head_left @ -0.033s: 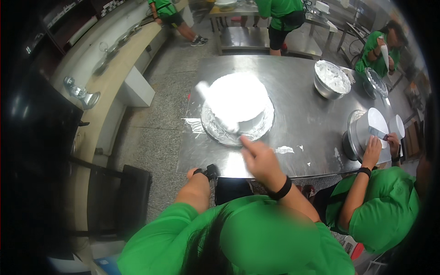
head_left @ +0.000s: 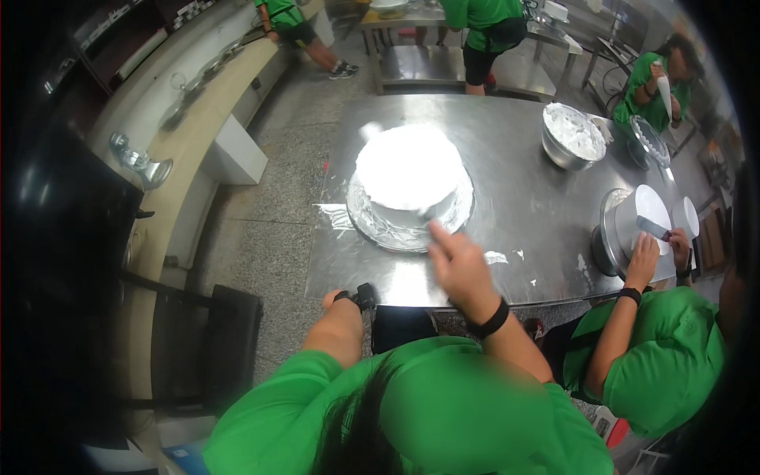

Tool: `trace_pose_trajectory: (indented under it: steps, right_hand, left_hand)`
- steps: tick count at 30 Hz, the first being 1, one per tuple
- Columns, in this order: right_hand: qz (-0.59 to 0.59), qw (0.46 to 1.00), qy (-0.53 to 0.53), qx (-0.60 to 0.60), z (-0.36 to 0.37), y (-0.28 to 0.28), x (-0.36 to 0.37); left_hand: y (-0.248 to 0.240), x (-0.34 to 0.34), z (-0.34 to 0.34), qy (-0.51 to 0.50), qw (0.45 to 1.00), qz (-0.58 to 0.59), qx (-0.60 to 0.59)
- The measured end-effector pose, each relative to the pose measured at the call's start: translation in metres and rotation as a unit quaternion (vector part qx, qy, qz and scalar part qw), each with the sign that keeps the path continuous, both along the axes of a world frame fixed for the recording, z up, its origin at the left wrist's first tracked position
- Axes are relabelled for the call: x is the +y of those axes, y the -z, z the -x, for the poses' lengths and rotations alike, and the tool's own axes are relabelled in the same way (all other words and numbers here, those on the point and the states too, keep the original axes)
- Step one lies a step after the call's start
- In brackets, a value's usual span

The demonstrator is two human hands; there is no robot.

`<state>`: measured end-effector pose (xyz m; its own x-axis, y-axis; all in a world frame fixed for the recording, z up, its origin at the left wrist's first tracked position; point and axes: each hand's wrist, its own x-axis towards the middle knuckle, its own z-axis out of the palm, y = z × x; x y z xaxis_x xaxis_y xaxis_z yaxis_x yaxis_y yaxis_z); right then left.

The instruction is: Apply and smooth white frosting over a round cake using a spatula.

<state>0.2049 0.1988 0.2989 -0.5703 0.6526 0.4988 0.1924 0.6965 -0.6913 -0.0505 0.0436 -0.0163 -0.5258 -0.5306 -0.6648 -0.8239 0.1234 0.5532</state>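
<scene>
Steel table (head_left: 522, 226) | cream-smeared turntable (head_left: 362, 224) on it | white round cake (head_left: 408, 166) atop that (upper face lost in glare) | spatula (head_left: 428, 213) reaching over cake | person's right hand (head_left: 461, 271) pinching spatula, forefinger extended | left hand (head_left: 331, 299) by table edge, spread or closed cannot be told

Curled right hand (head_left: 461, 269) well ahead of left forearm (head_left: 336, 332).

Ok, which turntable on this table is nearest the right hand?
The cream-smeared turntable under the bright white cake, just beyond the right hand; the other turntables stand farther off, toward the right side of the table.
</scene>
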Motion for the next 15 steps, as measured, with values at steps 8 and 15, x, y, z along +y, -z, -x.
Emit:
trace_pose_trajectory:
  steps: [8, 15]
  right_hand:
    - [0.013, 0.995, 0.037, -0.092, -0.004, 0.034, 0.021]
    - [0.066, 0.996, -0.058, -0.032, 0.003, 0.000, -0.008]
  left_hand:
    - [-0.048, 0.024, -0.017, 0.128, 0.990, 0.057, 0.007]
    - [-0.016, 0.006, -0.006, 0.144, 0.986, 0.083, -0.010]
